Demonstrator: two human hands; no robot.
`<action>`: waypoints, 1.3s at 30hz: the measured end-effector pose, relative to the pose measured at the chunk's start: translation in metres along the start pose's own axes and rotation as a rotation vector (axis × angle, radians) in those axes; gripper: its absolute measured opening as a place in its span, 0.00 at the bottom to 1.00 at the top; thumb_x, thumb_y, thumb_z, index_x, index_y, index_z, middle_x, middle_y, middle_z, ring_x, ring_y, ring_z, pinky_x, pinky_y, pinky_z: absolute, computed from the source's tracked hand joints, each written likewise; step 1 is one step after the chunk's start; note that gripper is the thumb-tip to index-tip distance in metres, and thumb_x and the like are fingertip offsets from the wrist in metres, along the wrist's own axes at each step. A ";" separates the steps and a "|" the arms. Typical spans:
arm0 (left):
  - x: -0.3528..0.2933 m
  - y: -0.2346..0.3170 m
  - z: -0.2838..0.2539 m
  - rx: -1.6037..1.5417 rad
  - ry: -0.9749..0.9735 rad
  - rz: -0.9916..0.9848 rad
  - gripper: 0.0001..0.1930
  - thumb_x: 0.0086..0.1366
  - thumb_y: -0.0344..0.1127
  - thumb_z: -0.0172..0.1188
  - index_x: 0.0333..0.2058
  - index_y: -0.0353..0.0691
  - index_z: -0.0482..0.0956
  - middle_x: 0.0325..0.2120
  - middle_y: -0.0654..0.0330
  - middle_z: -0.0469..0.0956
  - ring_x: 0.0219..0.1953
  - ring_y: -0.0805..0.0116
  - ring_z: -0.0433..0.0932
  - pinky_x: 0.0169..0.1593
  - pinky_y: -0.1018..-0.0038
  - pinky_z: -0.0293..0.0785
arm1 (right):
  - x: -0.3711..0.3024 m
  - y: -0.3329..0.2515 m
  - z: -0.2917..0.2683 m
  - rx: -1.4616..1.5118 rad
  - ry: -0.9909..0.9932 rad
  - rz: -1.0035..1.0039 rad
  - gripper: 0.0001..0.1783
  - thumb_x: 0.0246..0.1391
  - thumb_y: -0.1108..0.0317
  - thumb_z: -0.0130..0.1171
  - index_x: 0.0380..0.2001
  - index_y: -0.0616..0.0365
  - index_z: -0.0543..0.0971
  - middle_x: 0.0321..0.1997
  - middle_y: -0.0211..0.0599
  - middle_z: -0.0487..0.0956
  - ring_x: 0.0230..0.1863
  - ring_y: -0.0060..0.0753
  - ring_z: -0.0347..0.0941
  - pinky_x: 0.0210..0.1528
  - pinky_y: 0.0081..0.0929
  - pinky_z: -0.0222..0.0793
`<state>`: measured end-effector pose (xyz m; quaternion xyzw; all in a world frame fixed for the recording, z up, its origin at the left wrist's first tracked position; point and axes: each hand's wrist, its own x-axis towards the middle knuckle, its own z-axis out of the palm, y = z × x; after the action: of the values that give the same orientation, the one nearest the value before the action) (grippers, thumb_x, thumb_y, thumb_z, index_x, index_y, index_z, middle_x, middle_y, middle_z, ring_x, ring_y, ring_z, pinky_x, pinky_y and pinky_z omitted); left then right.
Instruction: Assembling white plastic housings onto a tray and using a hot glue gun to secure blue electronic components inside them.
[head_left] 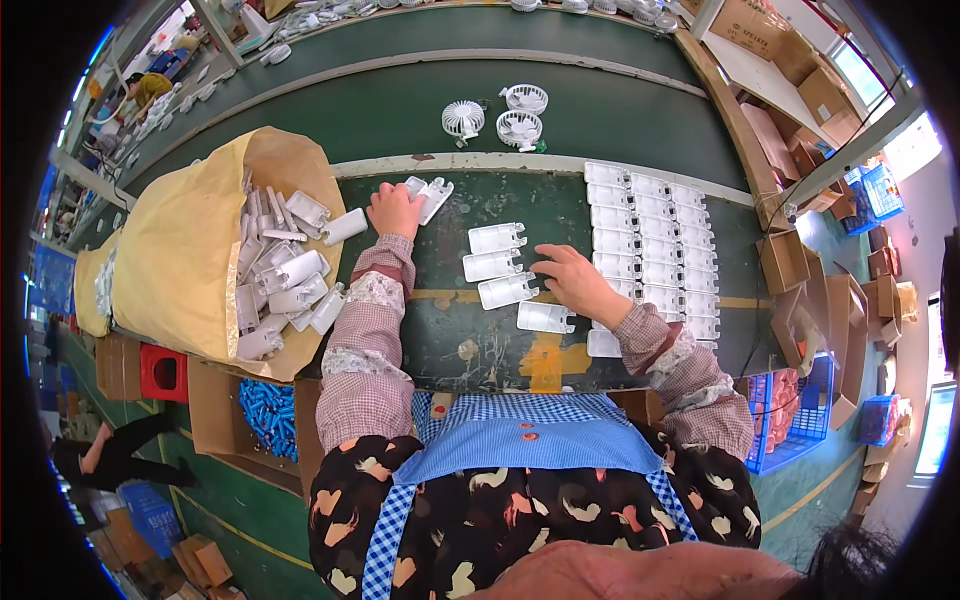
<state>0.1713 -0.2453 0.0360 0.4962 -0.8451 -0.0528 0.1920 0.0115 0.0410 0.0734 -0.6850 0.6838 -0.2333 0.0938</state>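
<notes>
My left hand (396, 211) is at the back left of the green work surface (455, 350), its fingers curled against a pair of white plastic shells (434, 201). Beyond its wrist, a wide paper sack (190, 245) lies on its side, its mouth full of loose white shells (290, 270). My right hand (580, 284) hovers at mid-surface with fingers apart and nothing visible in them. Its fingertips are close to a short column of shells (500, 265) lying hollow side up. One more shell (545, 318) lies nearer me. To the right, several shells stand in tight rows (655, 240).
Past the surface's raised edge, three small white fans (520, 128) sit on a green conveyor belt (390, 110). Below the sack is a cardboard box (225, 415) of blue cylindrical cells (268, 415). A blue crate (805, 420) and open cartons (790, 262) are at the right.
</notes>
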 end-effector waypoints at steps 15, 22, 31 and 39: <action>0.021 -0.034 0.017 -0.139 0.079 0.009 0.05 0.50 0.25 0.54 0.28 0.39 0.76 0.30 0.51 0.73 0.38 0.50 0.72 0.41 0.60 0.70 | -0.004 -0.011 0.003 0.031 -0.008 -0.058 0.15 0.44 0.74 0.56 0.39 0.58 0.75 0.51 0.44 0.68 0.50 0.47 0.65 0.52 0.36 0.64; 0.019 -0.013 0.022 -0.106 0.082 0.149 0.02 0.48 0.31 0.61 0.21 0.42 0.77 0.29 0.56 0.72 0.36 0.55 0.70 0.42 0.63 0.67 | -0.017 -0.027 0.002 0.035 -0.037 -0.076 0.15 0.43 0.75 0.56 0.38 0.58 0.75 0.50 0.43 0.68 0.50 0.46 0.65 0.51 0.36 0.64; 0.001 0.003 0.037 -0.456 0.254 0.348 0.10 0.48 0.31 0.61 0.33 0.44 0.79 0.42 0.57 0.71 0.48 0.53 0.65 0.53 0.62 0.61 | -0.025 -0.037 0.006 0.067 -0.114 -0.061 0.21 0.41 0.75 0.58 0.44 0.57 0.74 0.54 0.45 0.66 0.55 0.47 0.62 0.57 0.36 0.61; -0.012 0.014 0.052 -0.456 0.166 0.392 0.16 0.54 0.38 0.60 0.42 0.45 0.77 0.54 0.51 0.63 0.56 0.44 0.57 0.60 0.57 0.54 | -0.043 -0.063 0.026 -0.204 -0.136 -0.094 0.33 0.42 0.63 0.61 0.54 0.52 0.66 0.66 0.44 0.52 0.67 0.45 0.46 0.62 0.53 0.47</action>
<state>0.1455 -0.2331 -0.0117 0.2707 -0.8725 -0.1621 0.3732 0.0813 0.0816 0.0711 -0.7366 0.6631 -0.1197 0.0588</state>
